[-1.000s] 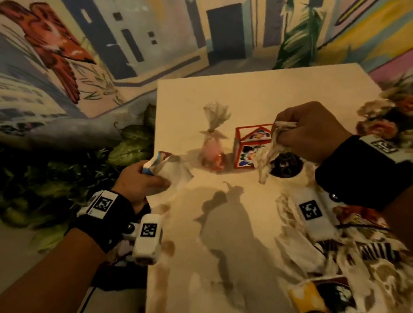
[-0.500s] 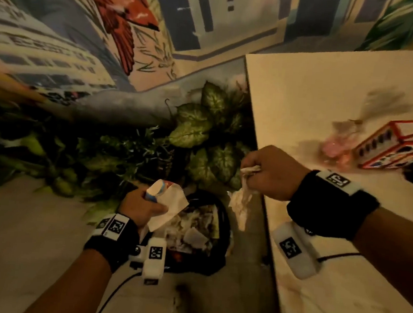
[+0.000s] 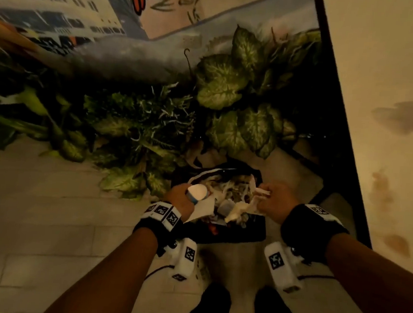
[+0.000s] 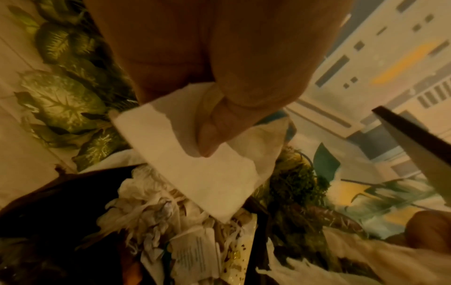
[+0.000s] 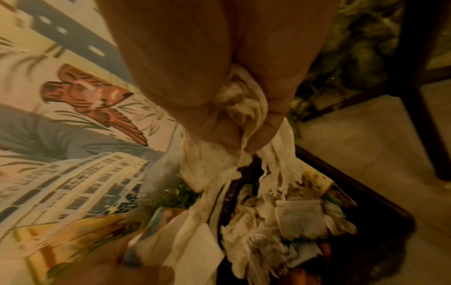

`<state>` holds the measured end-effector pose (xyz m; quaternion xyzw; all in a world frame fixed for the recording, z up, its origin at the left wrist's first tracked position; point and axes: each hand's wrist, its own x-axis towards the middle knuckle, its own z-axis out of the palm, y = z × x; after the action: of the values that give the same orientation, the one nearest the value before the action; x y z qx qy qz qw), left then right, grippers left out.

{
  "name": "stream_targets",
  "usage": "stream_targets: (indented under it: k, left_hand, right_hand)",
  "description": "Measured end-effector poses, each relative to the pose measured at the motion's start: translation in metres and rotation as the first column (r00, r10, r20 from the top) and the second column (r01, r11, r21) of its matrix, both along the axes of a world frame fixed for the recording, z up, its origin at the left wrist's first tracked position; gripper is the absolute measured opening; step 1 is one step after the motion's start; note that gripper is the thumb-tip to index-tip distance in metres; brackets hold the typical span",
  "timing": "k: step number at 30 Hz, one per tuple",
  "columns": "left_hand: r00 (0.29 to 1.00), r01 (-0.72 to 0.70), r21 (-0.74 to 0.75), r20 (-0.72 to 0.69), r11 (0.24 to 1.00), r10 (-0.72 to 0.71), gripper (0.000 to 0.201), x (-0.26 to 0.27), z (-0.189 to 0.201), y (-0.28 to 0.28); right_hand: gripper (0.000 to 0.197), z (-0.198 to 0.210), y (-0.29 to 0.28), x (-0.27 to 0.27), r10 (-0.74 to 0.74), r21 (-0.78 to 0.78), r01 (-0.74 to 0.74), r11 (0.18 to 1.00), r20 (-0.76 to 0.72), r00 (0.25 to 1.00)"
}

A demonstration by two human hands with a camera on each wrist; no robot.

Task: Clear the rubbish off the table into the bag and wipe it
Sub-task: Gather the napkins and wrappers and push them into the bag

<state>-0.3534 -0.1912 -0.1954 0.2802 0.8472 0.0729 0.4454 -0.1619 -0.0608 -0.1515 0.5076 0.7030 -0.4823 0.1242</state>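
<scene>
**No legible text in view**

Nothing here can be read. A slip of paper (image 4: 192, 250) lying among the rubbish in the black bag (image 3: 238, 235) carries lines of small print, too fine and blurred to make out. The wristbands (image 3: 164, 213) and wrist-camera housings (image 3: 189, 253) bear square black-and-white coded markers (patterns, not letters). The painted wall (image 3: 56, 13) shows marks that may be lettering, illegible.

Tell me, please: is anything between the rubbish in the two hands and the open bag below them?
Nothing visible is. The left hand holds a paper napkin and the right hand holds a torn tissue directly over the open black bag, already nearly full of rubbish.
</scene>
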Motion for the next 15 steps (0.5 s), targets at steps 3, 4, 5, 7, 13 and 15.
stream_targets:
  k: [3,4,5,7,13,15]
  left_hand:
    - [0.993,0.113,-0.073,0.029,0.991,-0.111,0.010,0.008,-0.032,0.007]
    - [0.992,0.125,-0.092,0.038,0.988,-0.122,0.011,0.010,-0.044,0.010]
    - [0.991,0.130,-0.121,0.038,0.984,-0.126,0.009,0.011,-0.054,0.013]
    - [0.990,0.139,-0.138,0.009,0.981,-0.139,0.011,0.013,-0.076,0.019]
    - [0.966,0.257,-0.225,0.084,0.940,-0.244,0.021,0.018,-0.144,0.026]
    - [0.960,0.277,-0.280,0.111,0.919,-0.255,0.036,0.019,-0.161,0.028]
  right_hand:
    - [0.021,-0.035,-0.009,0.008,-0.103,-0.037,0.104,0.994,0.044,0.994]
    - [0.012,-0.044,-0.011,0.007,-0.113,-0.043,0.116,0.992,0.060,0.992]
    - [0.009,-0.057,-0.011,0.005,-0.123,-0.047,0.126,0.991,0.073,0.990]
    - [0.020,-0.083,-0.010,-0.002,-0.115,-0.070,0.124,0.990,0.117,0.986]
    - [0.022,-0.162,-0.018,-0.024,0.063,-0.127,-0.038,0.991,0.195,0.979]
    - [0.021,-0.182,-0.021,-0.026,0.121,-0.182,-0.081,0.980,0.223,0.967]
